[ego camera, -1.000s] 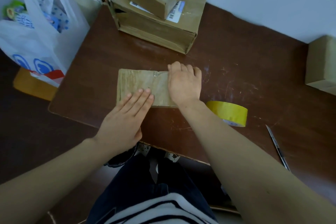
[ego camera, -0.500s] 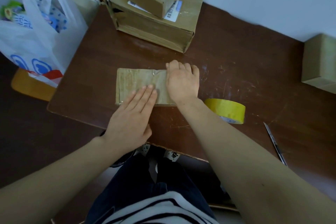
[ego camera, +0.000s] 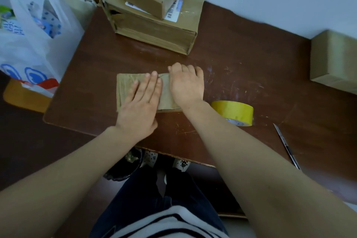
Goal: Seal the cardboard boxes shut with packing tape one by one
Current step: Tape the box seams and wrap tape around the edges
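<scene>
Fingers of left hand: straight, together, pressed flat on flat cardboard box. Right hand: fingers curled over the far edge at the box's right end, holding it down.
Box: lies flat mid-surface, set back a little from the 6 o'clock edge; bare room at 9 and 3 o'clock.
Tape roll: 4 o'clock, beside the right wrist, apart from the box.
Blade: further out at 4 o'clock.
Stacked boxes: 12 o'clock, apart.
Single box: 3 o'clock, well apart.
Plastic bag: 10 o'clock, beyond the surface edge.
</scene>
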Available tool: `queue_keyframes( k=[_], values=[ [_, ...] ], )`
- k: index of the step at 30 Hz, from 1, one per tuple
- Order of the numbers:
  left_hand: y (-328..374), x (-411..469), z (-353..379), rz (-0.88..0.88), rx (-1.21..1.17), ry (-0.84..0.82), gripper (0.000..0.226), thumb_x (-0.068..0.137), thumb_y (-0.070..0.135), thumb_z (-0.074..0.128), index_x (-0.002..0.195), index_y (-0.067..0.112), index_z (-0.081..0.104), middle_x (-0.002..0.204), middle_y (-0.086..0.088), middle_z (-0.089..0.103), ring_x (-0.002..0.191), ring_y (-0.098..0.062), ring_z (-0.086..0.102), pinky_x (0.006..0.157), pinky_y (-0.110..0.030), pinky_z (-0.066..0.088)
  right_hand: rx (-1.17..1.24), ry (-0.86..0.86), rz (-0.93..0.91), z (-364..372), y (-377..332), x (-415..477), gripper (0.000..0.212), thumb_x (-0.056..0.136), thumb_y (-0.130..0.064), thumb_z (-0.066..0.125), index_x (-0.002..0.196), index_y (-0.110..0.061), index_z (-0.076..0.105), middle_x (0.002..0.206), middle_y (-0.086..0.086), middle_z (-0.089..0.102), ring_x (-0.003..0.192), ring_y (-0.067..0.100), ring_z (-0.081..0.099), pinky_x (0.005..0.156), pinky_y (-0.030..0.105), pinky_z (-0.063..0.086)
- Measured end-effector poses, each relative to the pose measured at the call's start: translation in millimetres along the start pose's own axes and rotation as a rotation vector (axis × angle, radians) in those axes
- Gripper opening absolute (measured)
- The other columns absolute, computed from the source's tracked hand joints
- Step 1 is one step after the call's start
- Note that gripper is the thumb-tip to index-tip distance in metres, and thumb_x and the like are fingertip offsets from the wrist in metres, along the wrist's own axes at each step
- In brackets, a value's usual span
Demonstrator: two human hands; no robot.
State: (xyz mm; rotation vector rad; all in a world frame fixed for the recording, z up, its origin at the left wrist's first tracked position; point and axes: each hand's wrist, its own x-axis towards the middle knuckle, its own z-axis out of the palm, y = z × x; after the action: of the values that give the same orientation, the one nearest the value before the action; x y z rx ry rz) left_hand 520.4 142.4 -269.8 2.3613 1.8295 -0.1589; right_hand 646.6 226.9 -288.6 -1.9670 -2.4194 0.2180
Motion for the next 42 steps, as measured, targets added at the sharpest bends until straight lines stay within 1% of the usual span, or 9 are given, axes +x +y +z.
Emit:
queue_keyframes(
  k=[6, 9, 12, 17, 20, 24, 28, 35, 42],
  values=[
    [-8.4, 7.7, 3.0, 0.103, -0.086, 0.017, 0.073, 0.100, 0.027, 0.039, 0.147, 0.010, -0.014, 0.153, -0.004, -0.022, 0.140, -0.017, -0.022, 0.116, -0.034, -0.014, 0.835, 0.075, 0.112, -46.4, 32.6, -5.2, 0.023, 0.101, -0.021, 0.043, 0.108, -0.013, 0.063, 0.106, -0.002, 0.067, 0.104, 0.016, 0.059, 0.096, 0.029, 0.041],
    [1.1, 21.1, -1.7, 0.141, -0.115, -0.056, 0.075, 0.099, 0.023, 0.041, 0.149, 0.013, -0.015, 0.156, -0.003, -0.021, 0.144, -0.017, -0.019, 0.117, -0.033, -0.013, 0.846, 0.118, 0.223, -72.6, 86.1, -30.7, 0.014, 0.095, -0.014, 0.053, 0.095, -0.021, 0.064, 0.084, -0.016, 0.062, 0.077, -0.001, 0.056, 0.071, 0.009, 0.041],
    [16.5, 21.2, -10.8, 0.070, -0.225, -0.057, 0.085, 0.091, 0.020, 0.054, 0.152, 0.010, -0.005, 0.159, -0.008, -0.015, 0.146, -0.017, -0.016, 0.116, -0.032, -0.013, 0.717, -0.044, 0.328, -87.0, 130.3, -55.2, 0.010, 0.092, -0.027, 0.058, 0.096, -0.023, 0.066, 0.083, -0.015, 0.062, 0.077, -0.002, 0.057, 0.070, 0.013, 0.044],
    [54.4, -3.8, -14.8, 0.213, -0.443, 0.223, 0.063, 0.073, 0.003, 0.065, 0.134, 0.002, 0.050, 0.139, -0.017, 0.045, 0.129, -0.032, 0.040, 0.106, -0.039, 0.033, 0.734, -0.275, 0.451, -86.6, 163.3, -80.2, 0.029, 0.092, -0.042, 0.059, 0.108, -0.020, 0.066, 0.099, -0.007, 0.063, 0.087, 0.004, 0.063, 0.074, 0.020, 0.048],
    [85.3, 3.9, -15.2, 0.301, -0.497, 0.202, 0.059, 0.073, 0.004, 0.071, 0.129, 0.003, 0.054, 0.126, -0.013, 0.054, 0.115, -0.027, 0.047, 0.091, -0.040, 0.049, 0.818, -0.021, 0.662, -76.4, 179.7, -90.1, 0.015, 0.094, -0.030, 0.056, 0.096, -0.019, 0.065, 0.088, -0.004, 0.064, 0.076, 0.010, 0.064, 0.067, 0.028, 0.053],
    [120.8, 44.2, -19.3, 0.374, -0.364, 0.042, 0.088, 0.082, 0.016, 0.069, 0.151, 0.005, 0.017, 0.154, -0.014, 0.024, 0.143, -0.028, 0.019, 0.116, -0.030, 0.012, 1.413, 0.185, 1.251, -57.0, 190.6, -120.6, 0.013, 0.092, -0.013, 0.050, 0.081, -0.011, 0.058, 0.070, 0.008, 0.057, 0.050, 0.016, 0.056, 0.047, 0.025, 0.046],
    [147.0, 74.9, -16.3, 0.373, -0.132, -0.096, 0.084, 0.088, 0.020, 0.063, 0.151, 0.007, 0.010, 0.147, -0.015, 0.036, 0.138, -0.028, 0.029, 0.114, -0.030, 0.017, 1.934, -0.289, 1.463, -20.1, 160.8, -153.1, 0.039, 0.097, -0.039, 0.047, 0.101, 0.000, 0.053, 0.093, 0.024, 0.061, 0.082, 0.035, 0.062, 0.065, 0.042, 0.050],
    [163.4, 79.7, -24.6, 0.380, -0.234, -0.161, 0.059, 0.076, 0.029, 0.070, 0.129, 0.017, 0.048, 0.119, -0.009, 0.061, 0.112, -0.030, 0.055, 0.090, -0.032, 0.036, 2.475, 0.068, 1.616, -3.7, 147.5, -141.9, 0.069, 0.095, -0.044, 0.050, 0.144, -0.003, 0.026, 0.096, 0.025, 0.060, 0.089, 0.036, 0.063, 0.069, 0.046, 0.050],
    [176.4, 67.6, -22.0, 0.274, -0.536, -0.178, 0.064, 0.067, 0.022, 0.076, 0.126, 0.024, 0.052, 0.110, -0.002, 0.063, 0.102, -0.025, 0.057, 0.073, -0.029, 0.039, 2.524, -0.088, 1.595, -9.1, 157.8, -131.3, 0.041, 0.084, -0.037, 0.070, 0.076, 0.002, 0.065, 0.078, 0.019, 0.069, 0.065, 0.029, 0.068, 0.049, 0.040, 0.056]
  ],
)
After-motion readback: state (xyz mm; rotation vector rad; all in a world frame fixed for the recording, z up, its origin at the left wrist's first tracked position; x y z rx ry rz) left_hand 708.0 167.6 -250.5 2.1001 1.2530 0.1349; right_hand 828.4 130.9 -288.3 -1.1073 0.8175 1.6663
